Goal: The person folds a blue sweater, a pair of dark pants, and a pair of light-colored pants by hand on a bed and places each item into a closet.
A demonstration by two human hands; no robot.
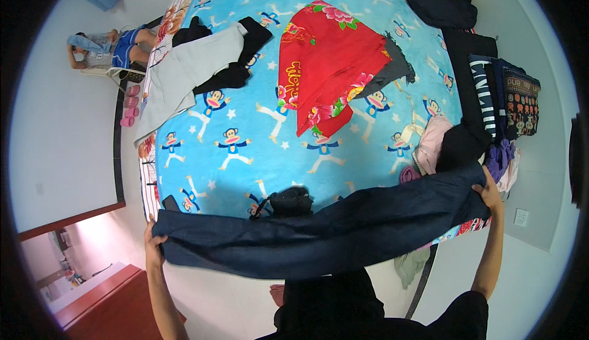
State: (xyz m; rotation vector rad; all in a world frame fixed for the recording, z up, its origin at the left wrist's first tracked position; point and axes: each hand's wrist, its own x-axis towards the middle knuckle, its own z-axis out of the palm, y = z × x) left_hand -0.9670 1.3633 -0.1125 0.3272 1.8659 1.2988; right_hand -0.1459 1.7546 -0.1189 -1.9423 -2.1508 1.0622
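A pair of dark navy trousers (pixel 307 242), folded lengthwise into a long band, is stretched between my hands across the near edge of the bed. My left hand (pixel 154 246) grips its left end, fingers closed on the cloth. At the other end, farther right and higher, my right hand (pixel 490 194) is closed on the fabric. The band sags a little in the middle. Just beyond it a small black bag (pixel 291 201) lies on the blue patterned blanket (pixel 245 162), with a dark phone-like object (pixel 170 202) near the left end.
A red floral cloth (pixel 331 58) lies mid-bed over a dark grey piece. Grey and black clothes (pixel 208 64) spread at left. Folded clothes (pixel 500 98) and a pink garment (pixel 432 141) line the right side. Another person (pixel 110 49) sits beyond the left edge, near pink slippers (pixel 130 104).
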